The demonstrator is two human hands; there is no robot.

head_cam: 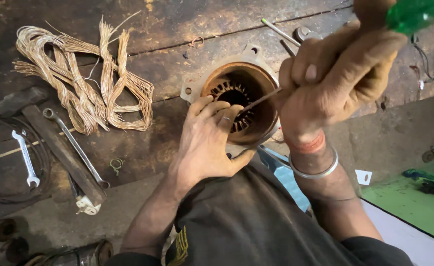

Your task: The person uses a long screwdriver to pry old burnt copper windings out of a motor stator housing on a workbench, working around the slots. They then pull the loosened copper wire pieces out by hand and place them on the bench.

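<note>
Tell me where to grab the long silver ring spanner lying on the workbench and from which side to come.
Probably grip the long silver ring spanner at mid-shaft, coming from above. It lies flat and diagonal, its lower part close beside the hammer's wooden handle, so the bare side faces right. Both ring ends are too wide to pinch neatly.

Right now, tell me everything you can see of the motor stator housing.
The stator housing is a round, rusty-orange metal shell with pale mounting lugs at its rim, lying open end up on the dark, worn workbench. Inside, a ring of dark slotted teeth surrounds an empty bore; no windings show in the slots. The left hand rests on its near rim, fingers over the edge. The right hand holds a green-handled screwdriver whose thin shaft angles down into the slots.
</note>
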